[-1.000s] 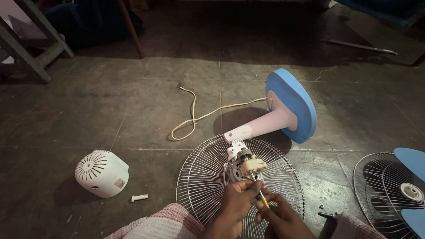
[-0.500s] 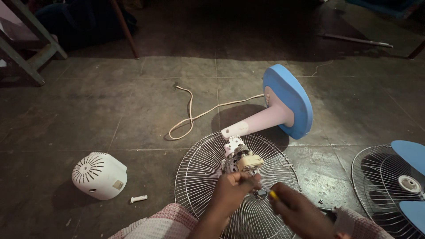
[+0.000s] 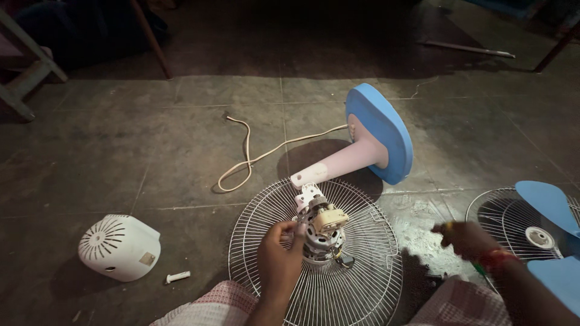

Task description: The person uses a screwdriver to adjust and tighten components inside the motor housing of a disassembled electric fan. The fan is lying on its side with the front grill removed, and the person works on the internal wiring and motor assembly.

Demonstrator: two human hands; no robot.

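Note:
A bare fan motor (image 3: 321, 224) stands on the back wire guard (image 3: 246, 236), which lies flat on the floor in front of me. The motor is joined to a pale pink stem (image 3: 339, 163) and a blue base (image 3: 382, 128) tipped on its side. My left hand (image 3: 278, 256) grips the motor's left side with its fingertips. My right hand (image 3: 468, 239) is off to the right, away from the motor, closed around a thin tool with a yellow end (image 3: 447, 226). Most of that tool is hidden in the fist.
A white motor cover (image 3: 121, 246) and a small white peg (image 3: 178, 277) lie at the left. The cream power cord (image 3: 248, 158) loops behind the guard. A second guard with blue blades (image 3: 544, 208) lies at the right. Wooden legs (image 3: 27, 69) stand at the far left.
My right hand has left the motor and swung out to the right with the tool. My left hand has stayed on the motor.

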